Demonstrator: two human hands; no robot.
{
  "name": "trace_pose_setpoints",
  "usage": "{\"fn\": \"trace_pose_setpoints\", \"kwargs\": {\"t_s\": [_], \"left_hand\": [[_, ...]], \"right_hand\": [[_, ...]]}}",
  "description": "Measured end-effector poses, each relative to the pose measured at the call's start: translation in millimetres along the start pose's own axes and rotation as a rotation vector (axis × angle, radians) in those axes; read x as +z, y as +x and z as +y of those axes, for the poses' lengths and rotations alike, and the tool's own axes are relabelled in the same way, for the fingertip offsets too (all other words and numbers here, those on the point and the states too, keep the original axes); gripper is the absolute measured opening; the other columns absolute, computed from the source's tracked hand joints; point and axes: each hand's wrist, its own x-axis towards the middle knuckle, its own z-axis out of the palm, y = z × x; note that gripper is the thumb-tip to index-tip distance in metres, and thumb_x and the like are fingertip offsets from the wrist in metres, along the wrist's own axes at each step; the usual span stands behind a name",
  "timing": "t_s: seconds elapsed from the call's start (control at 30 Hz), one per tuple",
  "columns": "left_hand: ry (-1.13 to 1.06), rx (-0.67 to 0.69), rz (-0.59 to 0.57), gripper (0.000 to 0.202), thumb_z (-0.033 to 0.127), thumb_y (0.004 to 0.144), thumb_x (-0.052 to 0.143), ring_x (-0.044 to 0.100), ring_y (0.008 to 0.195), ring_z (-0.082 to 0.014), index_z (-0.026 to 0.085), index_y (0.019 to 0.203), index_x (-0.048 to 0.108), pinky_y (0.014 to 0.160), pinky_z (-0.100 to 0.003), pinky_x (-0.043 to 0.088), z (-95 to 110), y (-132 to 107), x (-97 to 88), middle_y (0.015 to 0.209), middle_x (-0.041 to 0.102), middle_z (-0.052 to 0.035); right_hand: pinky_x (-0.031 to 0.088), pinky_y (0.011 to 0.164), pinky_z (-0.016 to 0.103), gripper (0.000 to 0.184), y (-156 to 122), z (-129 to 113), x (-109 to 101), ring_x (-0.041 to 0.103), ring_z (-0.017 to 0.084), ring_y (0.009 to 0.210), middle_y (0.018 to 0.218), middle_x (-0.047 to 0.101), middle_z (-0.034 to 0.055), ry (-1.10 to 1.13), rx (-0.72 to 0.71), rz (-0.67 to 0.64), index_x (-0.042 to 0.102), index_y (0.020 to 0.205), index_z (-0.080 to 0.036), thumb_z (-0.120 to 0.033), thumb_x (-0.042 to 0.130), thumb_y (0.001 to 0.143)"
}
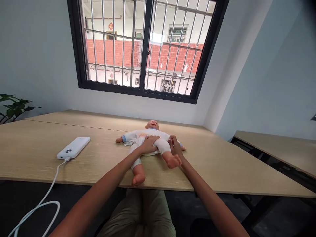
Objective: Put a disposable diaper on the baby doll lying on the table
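Doll (161,134) lies face-up on the table (103,164), your left hand (149,144) grasping its raised leg, seemingly to steady it, while your right hand (174,145) curls alongside, its grip impossible to tell.

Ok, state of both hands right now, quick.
Left hand: laid on the doll at the top of its raised leg; grip cannot be told.
Right hand: curled beside that leg; whether it holds anything cannot be told.

A white device (74,147), perhaps a power bank, trails a cable (52,187), with a plant (16,107) and barred window (144,49) beyond.
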Motion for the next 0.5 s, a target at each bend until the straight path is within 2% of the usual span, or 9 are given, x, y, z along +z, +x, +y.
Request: {"fn": "trace_pose_setpoints", "kwargs": {"t_s": [0.07, 0.17, 0.27, 0.4, 0.5], "left_hand": [[0.113, 0.084, -0.113, 0.049, 0.02, 0.073, 0.065, 0.055, 0.117, -0.0311, 0.021, 0.122, 0.06, 0.105, -0.044, 0.038, 7, -4, -1.0, 0.122, 0.065, -0.0097], [0.218, 0.143, -0.189, 0.046, 0.027, 0.075, 0.065, 0.054, 0.115, -0.031, 0.02, 0.12, 0.059, 0.104, -0.046, 0.039, 15, -7, -1.7, 0.119, 0.063, -0.01], [0.281, 0.167, -0.183, 0.05, 0.032, 0.075, 0.065, 0.052, 0.119, -0.032, 0.02, 0.123, 0.057, 0.106, -0.049, 0.038, 19, -10, -2.0, 0.124, 0.059, -0.0114], [0.403, 0.272, -0.168, 0.05, 0.029, 0.075, 0.063, 0.05, 0.121, -0.0332, 0.02, 0.123, 0.056, 0.106, -0.048, 0.04, 23, -15, -1.0, 0.128, 0.056, -0.0134], [0.476, 0.323, -0.179, 0.052, 0.026, 0.075, 0.062, 0.047, 0.126, -0.0342, 0.017, 0.126, 0.055, 0.108, -0.048, 0.038, 29, -17, 1.7, 0.133, 0.054, -0.0164]], "right_hand": [[0.05, 0.069, 0.035, 0.021, 9, -6, -1, 0.06, 0.022, 0.073, 0.08, 0.063, 0.004, 0.027, 0.008, -0.02, 0.051, 0.094, -0.025, -0.042, 0.039, 0.098], [0.05, 0.085, 0.04, 0.023, 22, -20, -4, 0.061, 0.024, 0.089, 0.092, 0.065, 0.0069, 0.049, -0.057, -0.09, 0.055, 0.091, -0.023, -0.045, 0.047, 0.095], [0.047, 0.096, 0.043, 0.024, 29, -29, -4, 0.061, 0.024, 0.103, 0.105, 0.067, 0.0082, 0.134, -0.069, -0.154, 0.057, 0.095, -0.023, -0.046, 0.051, 0.094], [0.052, 0.09, 0.041, 0.029, 28, -29, -3, 0.065, 0.023, 0.094, 0.095, 0.068, 0.0062, 0.265, 0.054, -0.191, 0.057, 0.089, -0.022, -0.052, 0.058, 0.091], [0.05, 0.094, 0.041, 0.03, 27, -27, -2, 0.065, 0.024, 0.1, 0.1, 0.069, 0.0078, 0.295, 0.047, -0.182, 0.06, 0.088, -0.022, -0.052, 0.061, 0.089]]}}
